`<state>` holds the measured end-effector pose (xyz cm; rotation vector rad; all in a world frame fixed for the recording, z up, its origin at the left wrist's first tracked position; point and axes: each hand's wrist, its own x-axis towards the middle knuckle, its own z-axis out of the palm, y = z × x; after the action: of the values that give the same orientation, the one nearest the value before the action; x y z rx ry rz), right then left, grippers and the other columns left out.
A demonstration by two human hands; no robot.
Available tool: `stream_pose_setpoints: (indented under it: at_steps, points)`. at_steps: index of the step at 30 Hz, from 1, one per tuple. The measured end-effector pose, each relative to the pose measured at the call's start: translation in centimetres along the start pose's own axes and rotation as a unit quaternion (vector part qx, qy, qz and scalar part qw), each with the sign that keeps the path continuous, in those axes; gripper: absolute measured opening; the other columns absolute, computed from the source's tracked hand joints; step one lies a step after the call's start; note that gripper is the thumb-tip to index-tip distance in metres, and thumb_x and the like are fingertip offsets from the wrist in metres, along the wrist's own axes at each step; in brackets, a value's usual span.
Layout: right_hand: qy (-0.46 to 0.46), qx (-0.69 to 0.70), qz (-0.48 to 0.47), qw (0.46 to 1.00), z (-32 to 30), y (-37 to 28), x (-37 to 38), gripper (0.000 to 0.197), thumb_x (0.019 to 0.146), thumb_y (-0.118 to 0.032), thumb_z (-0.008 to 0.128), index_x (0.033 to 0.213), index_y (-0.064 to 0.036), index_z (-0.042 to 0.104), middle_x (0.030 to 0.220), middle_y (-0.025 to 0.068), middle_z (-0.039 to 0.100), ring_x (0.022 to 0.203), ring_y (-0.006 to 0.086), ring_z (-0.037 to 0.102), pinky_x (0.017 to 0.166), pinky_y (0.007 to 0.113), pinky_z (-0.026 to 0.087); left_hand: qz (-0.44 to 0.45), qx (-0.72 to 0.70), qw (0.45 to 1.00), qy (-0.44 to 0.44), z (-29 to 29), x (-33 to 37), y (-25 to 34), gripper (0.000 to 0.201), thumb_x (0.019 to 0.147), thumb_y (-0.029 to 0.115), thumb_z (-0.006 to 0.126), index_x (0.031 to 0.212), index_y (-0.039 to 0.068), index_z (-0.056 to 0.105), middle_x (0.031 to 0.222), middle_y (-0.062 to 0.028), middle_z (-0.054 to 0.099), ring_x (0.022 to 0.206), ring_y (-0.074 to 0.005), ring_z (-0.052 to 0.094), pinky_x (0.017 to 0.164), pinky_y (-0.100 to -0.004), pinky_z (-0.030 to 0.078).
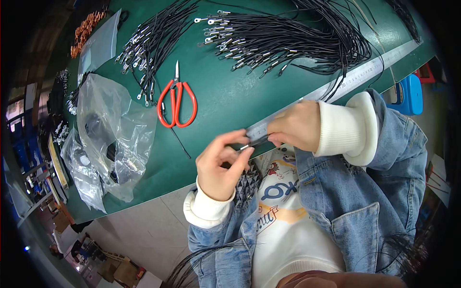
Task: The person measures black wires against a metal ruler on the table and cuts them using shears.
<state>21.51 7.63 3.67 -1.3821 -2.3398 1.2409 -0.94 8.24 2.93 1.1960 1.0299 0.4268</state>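
Observation:
At the table's near edge, my left hand [218,168] pinches a small silver wire terminal [245,147] between thumb and fingertips. A short dark stretch of black wire [259,140] runs from it to my right hand [298,126], whose thumb and fingers are closed on the wire. Both hands are beside the near end of a long steel ruler [355,82], which slants up to the right along the edge. Red-handled scissors [177,102] lie to the left, their blades pointing away from me. A single loose black wire [178,141] lies just beneath them.
A large bundle of black wires with silver ring terminals [283,41] spreads across the far right, and a smaller bundle [153,43] lies left of it. Crumpled clear plastic bags [113,134] cover the left side. Copper-coloured pieces [86,29] sit far left. A blue stool [409,95] stands right.

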Motion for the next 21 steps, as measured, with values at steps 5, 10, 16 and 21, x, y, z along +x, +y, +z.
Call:
stream_pose_setpoints:
  at_steps: [5,10,16,21]
  points:
    - [-0.047,-0.031,0.072,0.996,-0.4,-0.2,1.2,0.019,0.086,-0.022,0.054,0.077,-0.0106,0.065,0.073,0.0114,0.066,0.071,0.0325,0.065,0.067,0.041,0.052,0.198,0.254,0.932,0.168,-0.2,-0.7,-1.6,0.028,0.069,-0.008,0.07,0.096,0.0,0.064,0.09,-0.0085,0.058,0.062,-0.012,0.054,0.054,-0.0231,0.042]
    - [-0.095,-0.049,0.098,0.989,-1.0,-0.8,1.7,0.02,0.086,-0.022,0.054,0.075,-0.0104,0.066,0.071,0.0117,0.066,0.071,0.0327,0.066,0.067,0.041,0.053,0.326,0.399,0.84,0.167,0.7,-0.5,-2.6,0.028,0.064,-0.006,0.073,0.09,0.003,0.069,0.083,-0.0061,0.055,0.07,-0.0194,0.051,0.057,-0.0273,0.039]
    - [-0.099,-0.061,0.099,0.988,-0.9,-0.9,1.7,0.02,0.086,-0.021,0.055,0.075,-0.0084,0.066,0.071,0.0133,0.066,0.071,0.034,0.065,0.067,0.041,0.053,0.35,0.41,0.823,0.18,1.3,0.3,-3.1,0.026,0.064,-0.007,0.073,0.088,0.002,0.068,0.081,-0.0069,0.056,0.071,-0.0222,0.05,0.06,-0.0305,0.04]
    - [0.004,-0.01,0.097,0.995,-1.0,-0.9,1.1,0.018,0.086,-0.022,0.054,0.082,-0.0063,0.063,0.07,0.0144,0.065,0.069,0.0357,0.064,0.065,0.042,0.053,0.342,0.409,0.829,0.172,1.5,0.2,-2.7,0.024,0.065,-0.007,0.072,0.086,0.001,0.067,0.08,-0.0073,0.055,0.071,-0.0234,0.05,0.06,-0.0311,0.041]
